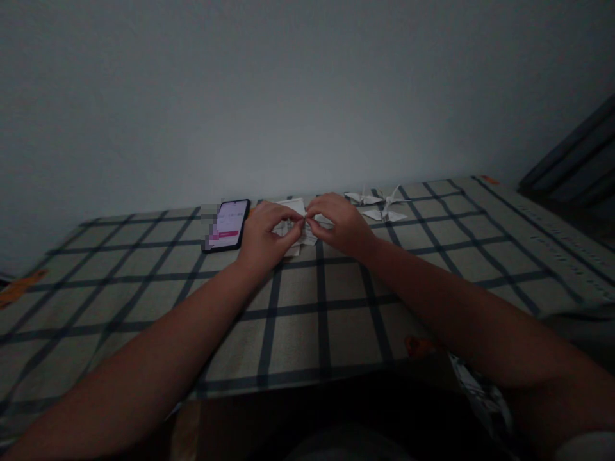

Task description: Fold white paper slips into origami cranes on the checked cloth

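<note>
My left hand (270, 232) and my right hand (340, 223) meet fingertip to fingertip above the checked tablecloth. Both pinch a small piece of white paper (305, 216), mostly hidden by the fingers. Under and between the hands lie white paper sheets (293, 205), with what looks like print on them. Just right of my right hand rest several folded paper cranes (384, 214), their wings spread. A smartphone (228, 224) with a lit screen lies close to the left of my left hand.
A checked tablecloth (298, 333) covers the table, which stands against a plain wall (307, 96). Orange patches (24, 287) show at the cloth's edges. A dark slatted object (576, 147) is at the far right. The room is dim.
</note>
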Motion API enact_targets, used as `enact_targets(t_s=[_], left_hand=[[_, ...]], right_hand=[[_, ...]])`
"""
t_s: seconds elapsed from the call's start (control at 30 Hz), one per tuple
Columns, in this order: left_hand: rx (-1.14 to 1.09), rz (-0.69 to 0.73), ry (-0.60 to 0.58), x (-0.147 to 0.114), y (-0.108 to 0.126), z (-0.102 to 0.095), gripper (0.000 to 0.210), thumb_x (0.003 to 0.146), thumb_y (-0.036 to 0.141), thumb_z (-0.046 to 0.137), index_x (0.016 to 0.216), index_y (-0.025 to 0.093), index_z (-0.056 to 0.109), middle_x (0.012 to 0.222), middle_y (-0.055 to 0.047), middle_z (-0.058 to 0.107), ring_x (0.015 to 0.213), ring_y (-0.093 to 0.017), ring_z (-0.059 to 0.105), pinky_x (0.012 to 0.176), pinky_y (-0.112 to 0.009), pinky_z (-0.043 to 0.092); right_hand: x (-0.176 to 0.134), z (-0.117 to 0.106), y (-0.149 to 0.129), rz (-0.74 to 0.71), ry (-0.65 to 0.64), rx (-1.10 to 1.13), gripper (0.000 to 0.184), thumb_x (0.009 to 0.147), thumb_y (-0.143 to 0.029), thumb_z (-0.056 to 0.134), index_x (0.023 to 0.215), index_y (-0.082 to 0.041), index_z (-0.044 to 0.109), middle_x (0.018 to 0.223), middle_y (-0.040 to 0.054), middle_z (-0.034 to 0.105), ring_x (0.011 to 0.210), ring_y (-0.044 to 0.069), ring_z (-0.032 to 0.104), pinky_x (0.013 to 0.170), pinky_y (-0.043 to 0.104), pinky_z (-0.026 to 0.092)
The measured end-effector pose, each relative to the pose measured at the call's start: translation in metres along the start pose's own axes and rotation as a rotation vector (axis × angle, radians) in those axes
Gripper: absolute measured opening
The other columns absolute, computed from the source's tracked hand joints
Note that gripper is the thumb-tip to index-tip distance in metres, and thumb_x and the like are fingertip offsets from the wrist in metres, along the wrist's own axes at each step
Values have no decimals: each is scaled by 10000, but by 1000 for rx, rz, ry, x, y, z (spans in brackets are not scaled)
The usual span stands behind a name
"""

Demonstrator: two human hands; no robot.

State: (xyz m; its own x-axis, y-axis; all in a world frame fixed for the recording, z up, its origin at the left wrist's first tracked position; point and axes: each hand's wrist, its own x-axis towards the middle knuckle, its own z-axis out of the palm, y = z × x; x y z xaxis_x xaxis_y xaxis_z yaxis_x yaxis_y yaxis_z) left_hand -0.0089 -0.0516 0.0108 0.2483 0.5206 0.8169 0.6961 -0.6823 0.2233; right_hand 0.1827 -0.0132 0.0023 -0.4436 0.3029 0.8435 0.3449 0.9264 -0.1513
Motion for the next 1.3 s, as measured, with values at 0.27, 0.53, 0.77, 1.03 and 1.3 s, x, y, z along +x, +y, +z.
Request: enact_targets(t_s=[0.27, 0.53, 0.77, 1.03, 1.3], left_hand=[[13, 13, 34, 0, -3, 2, 61, 825, 283, 709, 855, 230, 714, 943, -38, 706, 925, -203, 634, 862, -377, 473], [-52, 60, -22, 0, -2, 0, 11, 847, 232, 682, 853, 223, 683, 929, -21, 749, 899, -190, 665, 870, -375, 480], [-90, 21, 5, -1, -3, 0, 28, 831, 219, 679, 824, 219, 651, 853, -7, 720, 844, -179, 645, 818, -356, 481], [-229, -214, 19, -3, -11, 6, 167, 804, 288, 688, 946, 203, 670, 882, -21, 703, 811, -164, 637, 772, -322, 508], [-259, -226, -93, 1, -9, 6, 179, 837, 364, 692, 928, 215, 735, 949, -52, 740, 907, -190, 664, 818, -337, 519]], right_hand=[[1, 0, -2, -4, 56, 60, 89, 913, -225, 576, 842, -187, 613, 890, 70, 698, 891, 194, 618, 871, 363, 468], [2, 0, 0, -21, -15, 41, 46, 878, -183, 556, 853, -192, 594, 894, 68, 682, 891, 199, 595, 863, 366, 457], [2, -3, 2, -4, -32, 119, 77, 907, -219, 571, 908, -161, 621, 905, 73, 675, 883, 184, 607, 834, 339, 466], [0, -6, 9, 156, -69, 242, 142, 888, -303, 653, 912, -167, 689, 867, 41, 697, 836, 160, 631, 805, 313, 475], [-1, -5, 10, 234, -85, 285, 156, 887, -314, 665, 898, -168, 716, 868, 45, 703, 831, 155, 630, 813, 316, 484]])
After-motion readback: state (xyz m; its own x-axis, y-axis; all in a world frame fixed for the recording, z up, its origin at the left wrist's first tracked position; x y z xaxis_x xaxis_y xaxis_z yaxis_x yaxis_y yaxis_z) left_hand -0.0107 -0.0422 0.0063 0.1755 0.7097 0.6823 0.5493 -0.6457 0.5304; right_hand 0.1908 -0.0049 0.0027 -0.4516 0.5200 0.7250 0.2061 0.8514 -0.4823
